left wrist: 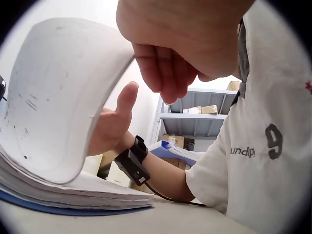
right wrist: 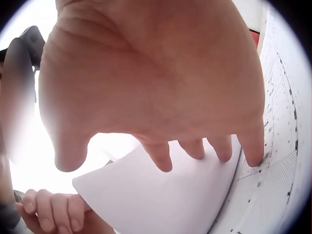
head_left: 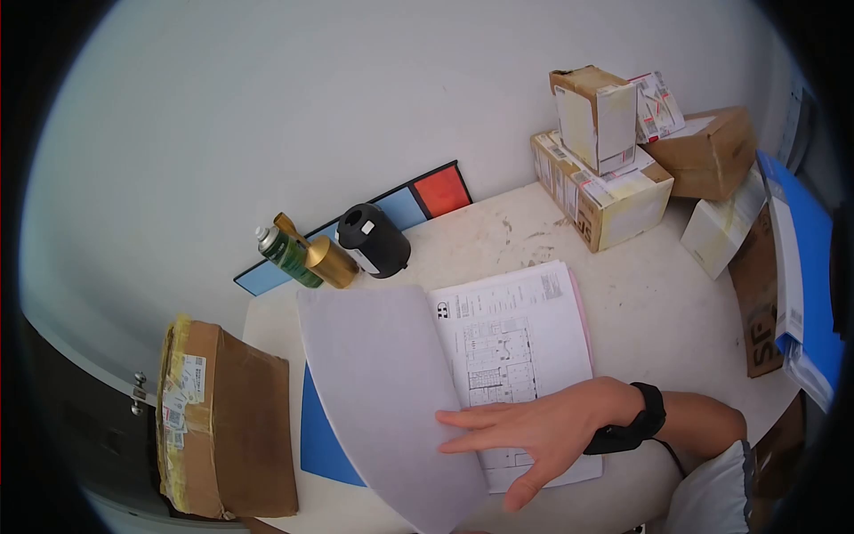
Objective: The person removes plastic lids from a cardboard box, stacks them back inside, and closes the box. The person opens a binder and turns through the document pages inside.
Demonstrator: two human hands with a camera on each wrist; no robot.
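Note:
A thick stack of printed floor plans (head_left: 507, 347) lies open on the white table, with a blue cover (head_left: 325, 432) showing beneath at the left. One page (head_left: 374, 383) is lifted and bowed over to the left, blank side up. My left hand (left wrist: 180, 44) has its fingers curled at that page's near edge and pinches it; in the head view the page hides nearly all of this hand. My right hand (head_left: 543, 427) is spread with straight fingers, its fingertips at the lifted page beside the fold and its palm over the plan.
A cardboard box (head_left: 253, 418) stands at the left. A spray can (head_left: 286, 254), a gold container (head_left: 331, 262) and a black cylinder (head_left: 374, 242) stand at the back. Stacked parcels (head_left: 614, 191) and a blue binder (head_left: 801, 249) occupy the right side.

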